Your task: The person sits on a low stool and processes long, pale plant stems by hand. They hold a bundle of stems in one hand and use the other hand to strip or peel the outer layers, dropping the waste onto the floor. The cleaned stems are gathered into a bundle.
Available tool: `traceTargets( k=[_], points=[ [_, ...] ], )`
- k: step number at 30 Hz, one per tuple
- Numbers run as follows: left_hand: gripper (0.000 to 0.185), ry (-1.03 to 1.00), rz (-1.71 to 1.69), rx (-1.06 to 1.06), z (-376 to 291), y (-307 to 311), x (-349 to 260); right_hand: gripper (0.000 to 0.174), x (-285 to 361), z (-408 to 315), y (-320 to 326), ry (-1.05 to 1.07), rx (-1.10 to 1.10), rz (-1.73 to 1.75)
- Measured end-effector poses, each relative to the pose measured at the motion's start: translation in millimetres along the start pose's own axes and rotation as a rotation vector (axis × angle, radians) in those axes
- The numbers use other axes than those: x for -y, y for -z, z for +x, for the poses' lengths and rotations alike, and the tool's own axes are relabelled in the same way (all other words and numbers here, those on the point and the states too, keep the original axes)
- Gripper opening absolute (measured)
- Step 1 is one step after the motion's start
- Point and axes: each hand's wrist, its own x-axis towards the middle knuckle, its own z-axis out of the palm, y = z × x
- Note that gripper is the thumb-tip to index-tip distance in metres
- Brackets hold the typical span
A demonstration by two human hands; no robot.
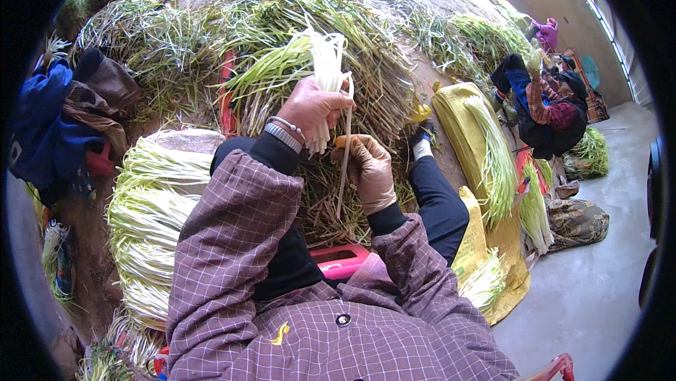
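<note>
My left hand (315, 103) grips a bundle of pale white-green leafy stalks (327, 59), their cut ends poking out below the fingers. One long loose stalk (344, 175) hangs from beside that thumb and crosses my right hand (369, 169). This hand wears a thin, soiled glove, with an orange cover on one fingertip. Its fingers are bent together at the stalk; whether they pinch it is hidden. Just beyond both hands lies a big heap of untrimmed green stalks (364, 74) with brownish lower ends.
Cleaned pale stalks (153, 233) are stacked at my left. To the right, a yellow sack (454, 117) carries another bunch (491, 164). A pink plastic stool (340, 260) shows between my legs. A co-worker (554, 101) sits at right; blue clothing (47, 117) lies far left.
</note>
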Motion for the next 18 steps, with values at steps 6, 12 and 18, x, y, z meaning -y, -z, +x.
traceTargets(
  k=[6, 12, 18],
  points=[
    [0.031, 0.003, -0.026, 0.039, -1, -1, -1, 0.023, -3, 0, 3, -0.057, 0.057, 0.059],
    [0.031, 0.006, -0.038, 0.041, -4, 0, -3, 0.022, 2, -5, -5, -0.020, -0.012, 0.033],
    [0.032, 0.014, -0.017, 0.024, -5, -2, -3, 0.018, 3, -7, -10, 0.027, -0.070, 0.016]
  ],
)
